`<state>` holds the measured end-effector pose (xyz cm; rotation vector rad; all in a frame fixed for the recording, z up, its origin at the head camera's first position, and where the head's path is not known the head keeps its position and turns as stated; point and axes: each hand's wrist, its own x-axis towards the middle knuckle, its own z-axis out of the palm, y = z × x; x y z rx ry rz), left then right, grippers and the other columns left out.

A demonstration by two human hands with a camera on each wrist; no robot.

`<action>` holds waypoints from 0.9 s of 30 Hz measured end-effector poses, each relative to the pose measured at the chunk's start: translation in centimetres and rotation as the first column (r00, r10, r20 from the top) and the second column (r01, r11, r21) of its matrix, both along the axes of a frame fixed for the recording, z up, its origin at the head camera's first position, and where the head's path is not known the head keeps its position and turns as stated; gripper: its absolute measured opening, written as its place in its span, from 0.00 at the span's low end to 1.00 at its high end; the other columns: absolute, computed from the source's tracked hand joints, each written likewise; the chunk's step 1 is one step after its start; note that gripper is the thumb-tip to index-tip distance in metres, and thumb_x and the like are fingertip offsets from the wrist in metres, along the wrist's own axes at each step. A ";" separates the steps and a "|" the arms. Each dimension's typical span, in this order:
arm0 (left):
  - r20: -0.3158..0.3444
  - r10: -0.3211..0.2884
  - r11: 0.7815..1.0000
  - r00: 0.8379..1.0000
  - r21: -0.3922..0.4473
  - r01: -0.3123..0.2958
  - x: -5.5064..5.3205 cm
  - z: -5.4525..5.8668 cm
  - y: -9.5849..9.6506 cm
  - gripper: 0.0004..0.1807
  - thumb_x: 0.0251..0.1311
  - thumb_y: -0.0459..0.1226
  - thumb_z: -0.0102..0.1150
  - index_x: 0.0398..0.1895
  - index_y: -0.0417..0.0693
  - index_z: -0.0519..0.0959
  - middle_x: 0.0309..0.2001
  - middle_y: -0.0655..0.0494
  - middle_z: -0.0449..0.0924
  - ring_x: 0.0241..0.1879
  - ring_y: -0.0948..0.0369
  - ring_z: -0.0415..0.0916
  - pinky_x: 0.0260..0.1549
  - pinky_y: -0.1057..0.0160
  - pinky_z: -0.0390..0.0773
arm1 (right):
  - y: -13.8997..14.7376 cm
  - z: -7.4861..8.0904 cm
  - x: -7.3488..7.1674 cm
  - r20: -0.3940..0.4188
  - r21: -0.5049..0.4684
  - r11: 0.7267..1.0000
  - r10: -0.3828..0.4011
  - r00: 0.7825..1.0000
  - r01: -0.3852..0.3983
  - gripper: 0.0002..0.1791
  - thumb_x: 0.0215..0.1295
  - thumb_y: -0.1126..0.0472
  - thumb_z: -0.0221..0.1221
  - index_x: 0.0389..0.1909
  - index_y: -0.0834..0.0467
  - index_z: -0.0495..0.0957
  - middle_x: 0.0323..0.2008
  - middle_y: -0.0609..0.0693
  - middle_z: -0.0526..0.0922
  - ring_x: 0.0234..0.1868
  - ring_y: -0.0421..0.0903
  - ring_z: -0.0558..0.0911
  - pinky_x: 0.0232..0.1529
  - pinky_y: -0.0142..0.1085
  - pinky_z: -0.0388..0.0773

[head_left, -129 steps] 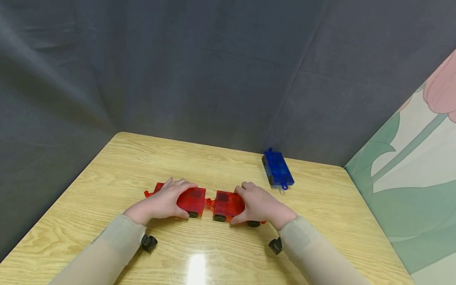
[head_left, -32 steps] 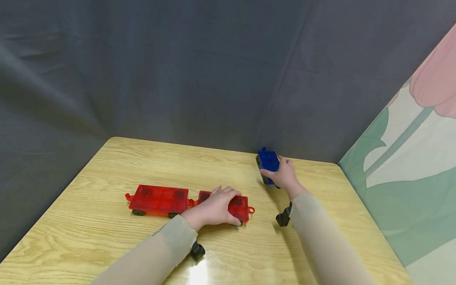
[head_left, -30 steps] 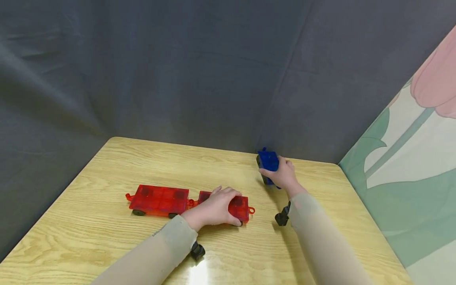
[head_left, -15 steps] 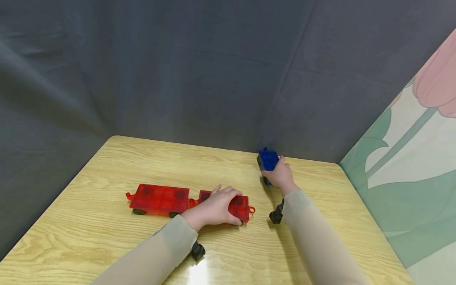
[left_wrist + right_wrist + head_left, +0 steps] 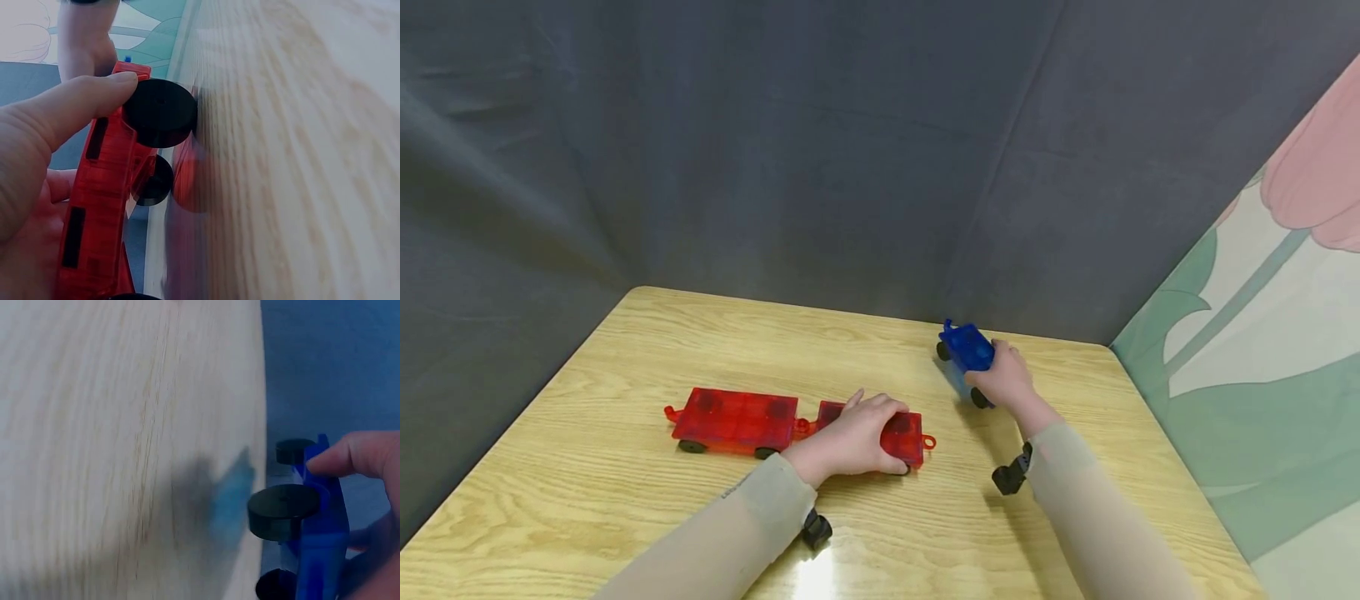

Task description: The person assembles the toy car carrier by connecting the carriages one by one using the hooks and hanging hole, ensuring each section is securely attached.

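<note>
Two translucent red toy train cars stand coupled in a row on the table. The left red car (image 5: pixel 737 417) is untouched, with a hook at its left end. My left hand (image 5: pixel 857 437) grips the right red car (image 5: pixel 904 437) across its sides; a ring sticks out at that car's right end. In the left wrist view the thumb presses the red car (image 5: pixel 100 200) near a black wheel. My right hand (image 5: pixel 1006 379) holds a blue toy train car (image 5: pixel 967 346) by its sides near the back edge. In the right wrist view the blue car (image 5: pixel 325 531) is raised, its wheels off the tabletop.
The wooden table (image 5: pixel 587 467) ends at a dark grey curtain (image 5: pixel 812 167) behind. A floral cloth (image 5: pixel 1262 375) hangs along the right side. A small black wrist camera (image 5: pixel 816 529) sits under the left wrist and another camera (image 5: pixel 1011 475) under the right.
My left hand went from the left red car to the right one, and the cars shifted left. My right hand let go of the right red car, took the blue car, then lifted and turned it.
</note>
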<state>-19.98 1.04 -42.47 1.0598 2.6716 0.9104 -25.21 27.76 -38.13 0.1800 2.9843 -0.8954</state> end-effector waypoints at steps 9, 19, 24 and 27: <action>0.015 0.006 1.000 1.000 0.003 -0.006 0.1 -0.1 0.0 0.41 0.47 0.48 0.77 0.65 0.48 0.71 0.60 0.56 0.72 0.60 0.60 0.69 0.71 0.47 0.41 | 1.1 1.4 4.8 0.047 -0.003 0.984 0.179 0.983 -0.179 0.47 0.53 0.62 0.64 0.71 0.72 0.54 0.61 0.72 0.67 0.54 0.65 0.72 0.51 0.58 0.74; 0.029 0.009 1.000 1.000 0.002 -0.009 0.0 -0.1 0.1 0.42 0.46 0.49 0.78 0.66 0.48 0.71 0.60 0.57 0.72 0.62 0.59 0.68 0.72 0.47 0.39 | 1.6 0.3 9.2 0.046 -0.026 0.963 0.270 0.962 -0.269 0.45 0.47 0.64 0.66 0.69 0.69 0.61 0.59 0.66 0.71 0.52 0.63 0.73 0.47 0.56 0.76; 0.018 0.005 1.000 1.000 0.003 -0.005 -0.1 -0.2 0.1 0.46 0.42 0.49 0.80 0.66 0.47 0.71 0.60 0.57 0.73 0.62 0.59 0.68 0.71 0.46 0.39 | 1.5 -0.3 10.1 0.037 -0.025 0.960 0.278 0.960 -0.278 0.45 0.47 0.66 0.66 0.69 0.68 0.61 0.60 0.66 0.70 0.53 0.62 0.72 0.48 0.56 0.75; 0.009 0.001 1.000 1.000 0.000 -0.001 -0.1 -0.3 0.2 0.46 0.42 0.49 0.81 0.66 0.47 0.70 0.59 0.57 0.73 0.62 0.59 0.68 0.71 0.45 0.38 | 1.6 -0.4 10.4 0.023 -0.021 0.959 0.285 0.958 -0.284 0.45 0.46 0.67 0.66 0.69 0.67 0.62 0.61 0.65 0.70 0.54 0.62 0.71 0.48 0.56 0.74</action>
